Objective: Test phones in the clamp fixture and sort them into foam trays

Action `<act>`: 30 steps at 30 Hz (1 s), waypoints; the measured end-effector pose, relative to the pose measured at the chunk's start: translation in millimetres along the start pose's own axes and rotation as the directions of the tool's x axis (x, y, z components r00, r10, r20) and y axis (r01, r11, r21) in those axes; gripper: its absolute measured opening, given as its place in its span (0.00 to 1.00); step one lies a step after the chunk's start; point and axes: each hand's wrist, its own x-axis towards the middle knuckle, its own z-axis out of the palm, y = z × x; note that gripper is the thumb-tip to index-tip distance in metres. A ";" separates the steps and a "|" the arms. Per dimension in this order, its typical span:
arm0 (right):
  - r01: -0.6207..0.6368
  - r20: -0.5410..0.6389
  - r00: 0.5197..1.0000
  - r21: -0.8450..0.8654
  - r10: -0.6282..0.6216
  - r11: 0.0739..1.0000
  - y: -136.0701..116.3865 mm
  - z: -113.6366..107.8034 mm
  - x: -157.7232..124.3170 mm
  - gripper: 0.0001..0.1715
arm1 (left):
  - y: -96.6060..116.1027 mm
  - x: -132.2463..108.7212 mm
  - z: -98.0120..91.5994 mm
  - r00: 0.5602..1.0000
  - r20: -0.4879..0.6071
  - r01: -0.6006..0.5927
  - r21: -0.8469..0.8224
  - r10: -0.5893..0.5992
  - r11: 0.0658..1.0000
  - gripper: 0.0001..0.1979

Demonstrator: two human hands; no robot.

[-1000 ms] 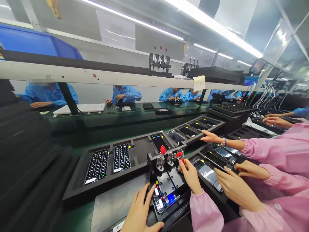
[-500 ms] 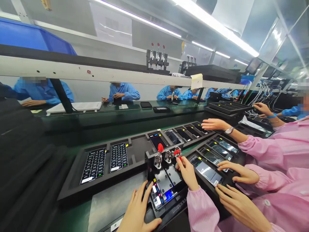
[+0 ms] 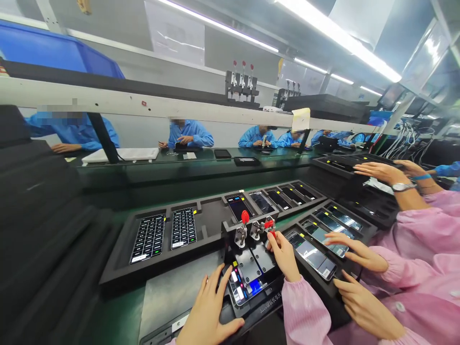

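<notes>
A black test fixture (image 3: 266, 299) stands before me with several red-tipped toggle clamps and metal pressing plates (image 3: 248, 266). Under the plates lies a phone (image 3: 237, 290) with its screen lit in blue and white. My left hand (image 3: 212, 306) rests with fingers spread along the fixture's left side, its fingertips beside the phone. My right hand (image 3: 285, 254) is closed around the red handle (image 3: 272, 235) of the right-hand toggle clamp. Another clamp's red handle (image 3: 245, 216) stands upright to the left.
Behind the fixture runs a black foam tray (image 3: 208, 218) with several phones. A second phone tray (image 3: 300, 235) lies to the right, with a co-worker's hands (image 3: 359, 251) over it. Dark stacked trays (image 3: 32, 230) rise at left. A shelf beam (image 3: 187, 110) crosses overhead.
The view has shifted slightly, moving the scene rightward. A co-worker's watch-wearing hand has moved right, away from the rear tray. My hands keep their places on the fixture.
</notes>
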 end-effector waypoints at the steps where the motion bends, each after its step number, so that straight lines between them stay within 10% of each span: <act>1: 0.000 0.000 1.000 0.001 0.000 1.000 -0.2 0.1 -0.1 0.21 | 0.0 -0.1 0.0 1.000 -0.003 -0.001 -0.002 0.001 1.000 0.47; 30: 0.016 -0.022 1.000 -0.019 -0.016 1.000 3.3 1.0 0.9 0.25 | -1.5 -2.5 0.8 0.999 -0.035 -0.037 -0.024 0.036 0.999 0.41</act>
